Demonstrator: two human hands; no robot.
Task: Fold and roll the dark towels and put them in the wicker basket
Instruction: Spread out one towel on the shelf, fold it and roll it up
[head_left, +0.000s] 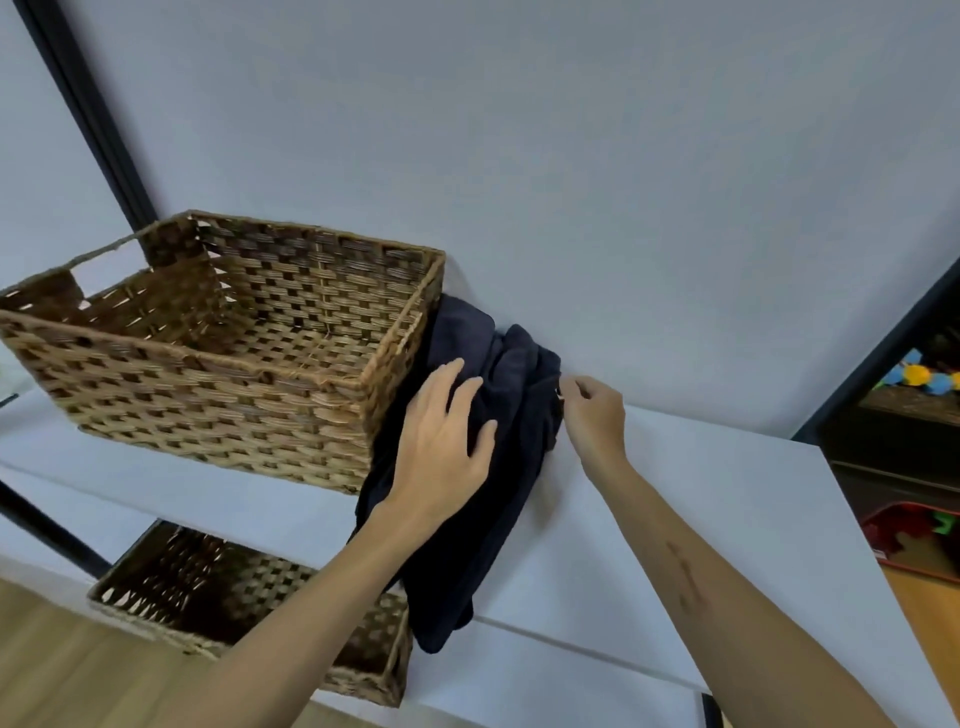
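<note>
A heap of dark navy towels (511, 488) lies crumpled on the white shelf (675, 545), pressed against the right side of an empty wicker basket (223, 395); one end of the cloth hangs over the shelf's front edge. My left hand (447, 447) rests flat on the heap with fingers spread. My right hand (592, 415) pinches the towel's right edge between thumb and fingers.
A second wicker basket (171, 597) stands on the level below, at the lower left. The pale wall rises right behind the shelf. Black frame posts (88, 114) run at the left. Colourful toys (919, 374) and dark boxes sit at the far right.
</note>
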